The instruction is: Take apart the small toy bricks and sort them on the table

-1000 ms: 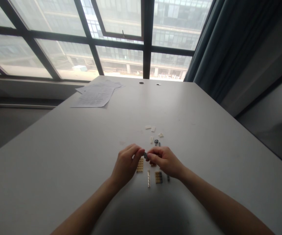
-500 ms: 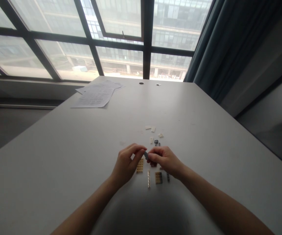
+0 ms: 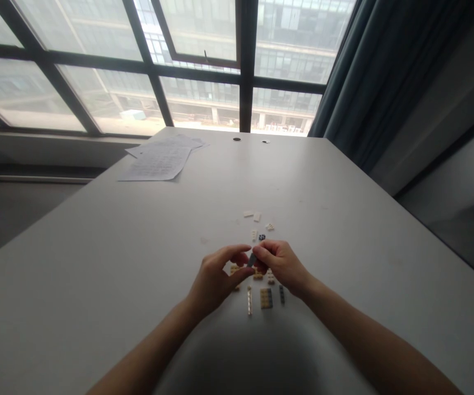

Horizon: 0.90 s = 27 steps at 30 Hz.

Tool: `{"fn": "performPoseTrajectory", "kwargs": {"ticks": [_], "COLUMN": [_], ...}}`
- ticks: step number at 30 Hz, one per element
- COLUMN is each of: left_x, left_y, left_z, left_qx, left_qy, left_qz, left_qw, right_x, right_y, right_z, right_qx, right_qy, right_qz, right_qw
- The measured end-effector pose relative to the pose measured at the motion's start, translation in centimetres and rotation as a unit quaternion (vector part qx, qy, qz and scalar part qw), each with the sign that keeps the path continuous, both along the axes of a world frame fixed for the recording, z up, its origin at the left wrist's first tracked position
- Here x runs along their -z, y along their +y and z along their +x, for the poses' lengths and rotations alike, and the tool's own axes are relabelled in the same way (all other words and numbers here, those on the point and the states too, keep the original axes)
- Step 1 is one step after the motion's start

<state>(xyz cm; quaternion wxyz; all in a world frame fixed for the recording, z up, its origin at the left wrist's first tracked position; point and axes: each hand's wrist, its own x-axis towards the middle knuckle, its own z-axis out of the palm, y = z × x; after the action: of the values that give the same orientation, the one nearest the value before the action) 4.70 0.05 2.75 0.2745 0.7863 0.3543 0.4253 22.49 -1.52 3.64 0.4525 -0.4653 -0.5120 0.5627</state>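
Observation:
Between my two hands a small grey building brick (image 3: 252, 259) is held at a slant, just above the table. My right hand (image 3: 283, 262) pinches its upper end between thumb and fingers. My left hand (image 3: 220, 270) is curved around the other side, thumb and index finger apart, its thumb touching or very near the brick's lower end. Below the hands lie a tan-and-grey studded block (image 3: 266, 298), a thin light strip (image 3: 249, 300) and a dark narrow brick (image 3: 282, 294). Tan bricks (image 3: 258, 273) and a pale studded piece (image 3: 270, 276) are partly hidden by my fingers.
Beyond the hands lie flat white pieces (image 3: 257, 217), a white studded piece (image 3: 254, 235) and a dark cluster of small parts (image 3: 262, 237). Printed papers (image 3: 154, 164) rest at the table's far left. The white table (image 3: 105, 247) ends at windows, with a curtain (image 3: 360, 82) on the right.
The grey brick has turned to slant the other way. My left index finger has spread from the thumb, and my right hand has risen slightly, uncovering bricks beneath.

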Motion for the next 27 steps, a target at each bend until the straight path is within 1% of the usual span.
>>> {"fn": "performPoseTrajectory", "kwargs": {"ticks": [2, 4, 7, 10, 12, 14, 17, 20, 24, 25, 27], "left_x": [-0.1, -0.1, 0.3, 0.9, 1.1, 1.1, 0.8, 0.5, 0.3, 0.2, 0.0], "left_y": [0.0, 0.2, 0.8, 1.3, 1.5, 1.6, 1.6, 1.7, 1.7, 1.7, 1.7], "left_z": [0.1, 0.0, -0.3, -0.6, -0.6, -0.5, -0.3, -0.1, -0.1, 0.0, 0.0], "left_qx": [-0.006, -0.031, -0.084, -0.101, -0.102, -0.105, -0.103, -0.09, -0.085, -0.085, -0.086], "left_qy": [-0.005, -0.019, -0.072, -0.136, -0.171, -0.198, -0.238, -0.277, -0.29, -0.292, -0.297], "left_qz": [-0.019, -0.034, -0.068, -0.114, -0.136, -0.152, -0.184, -0.216, -0.228, -0.23, -0.238], "left_qw": [1.0, 0.999, 0.992, 0.979, 0.97, 0.963, 0.948, 0.932, 0.926, 0.924, 0.92], "right_x": [0.1, 0.1, 0.0, 0.0, 0.1, 0.4, 0.9, 1.2, 1.4, 1.4, 1.6], "right_y": [0.0, 0.3, 0.9, 1.8, 2.2, 2.6, 3.0, 3.5, 4.7, 5.0, 5.6], "right_z": [0.0, 0.2, 1.1, 2.8, 3.9, 4.6, 4.7, 3.9, 2.4, 2.2, 1.8], "right_qx": [0.002, 0.017, 0.072, 0.14, 0.154, 0.143, 0.11, 0.069, 0.026, 0.021, 0.012], "right_qy": [-0.005, -0.013, -0.068, -0.182, -0.259, -0.313, -0.369, -0.435, -0.522, -0.536, -0.548], "right_qz": [-0.005, -0.002, 0.057, 0.124, 0.152, 0.163, 0.147, 0.144, 0.172, 0.173, 0.173], "right_qw": [1.0, 1.0, 0.993, 0.965, 0.941, 0.925, 0.911, 0.886, 0.835, 0.826, 0.818]}}
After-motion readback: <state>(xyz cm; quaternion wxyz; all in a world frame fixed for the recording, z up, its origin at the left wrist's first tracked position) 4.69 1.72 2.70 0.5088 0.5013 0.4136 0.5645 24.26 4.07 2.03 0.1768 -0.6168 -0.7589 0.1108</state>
